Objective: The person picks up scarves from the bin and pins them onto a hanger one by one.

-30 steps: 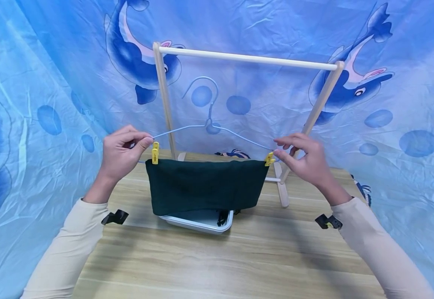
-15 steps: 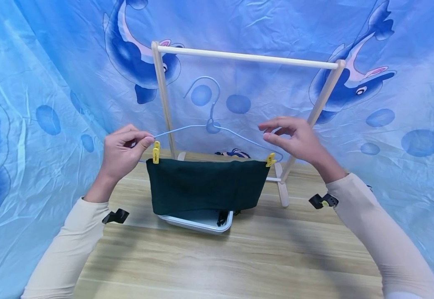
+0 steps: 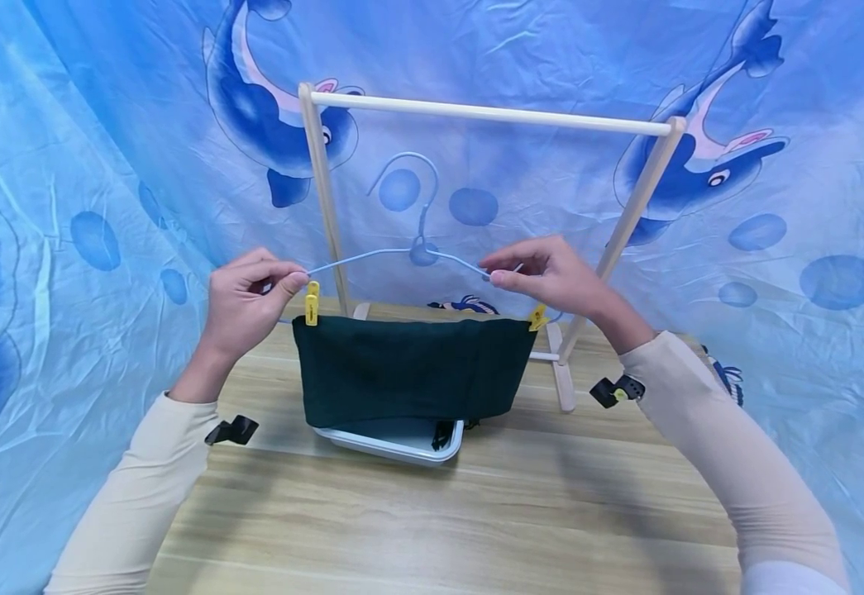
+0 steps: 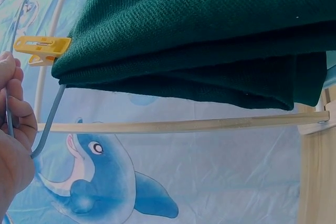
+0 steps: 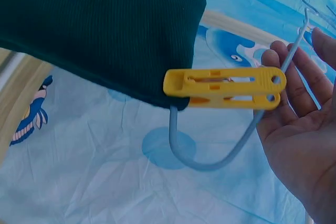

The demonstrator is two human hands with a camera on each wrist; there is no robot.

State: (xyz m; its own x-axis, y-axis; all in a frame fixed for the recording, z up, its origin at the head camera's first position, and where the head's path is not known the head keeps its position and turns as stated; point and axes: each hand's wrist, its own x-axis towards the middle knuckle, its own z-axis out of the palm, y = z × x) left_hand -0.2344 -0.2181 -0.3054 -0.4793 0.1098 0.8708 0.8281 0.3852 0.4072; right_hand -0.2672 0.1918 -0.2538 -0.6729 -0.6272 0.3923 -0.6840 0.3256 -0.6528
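A light blue wire hanger [image 3: 381,250] is held up above the table. Folded over its lower bar is a dark green ribbed cloth [image 3: 417,368], with a yellow clothespin [image 3: 312,304] at the left corner and another yellow clothespin [image 5: 223,85] at the right. My left hand [image 3: 247,302] pinches the hanger's left shoulder between thumb and fingers, just above the clothespin. Around the right shoulder wire, my right hand [image 3: 551,273] has thumb and fingers on either side; in the right wrist view a gap shows between them. The hanger's hook points upward.
A wooden rack [image 3: 491,113] with a white top bar stands behind the hanger. Beneath the cloth, a pale tray [image 3: 394,450] with something black inside sits on the wooden table [image 3: 432,529]. Blue dolphin-printed curtains enclose the space.
My right hand has left the hanger's right end by the clothespin and moved left to its shoulder wire. The left hand, hanger and cloth have barely moved.
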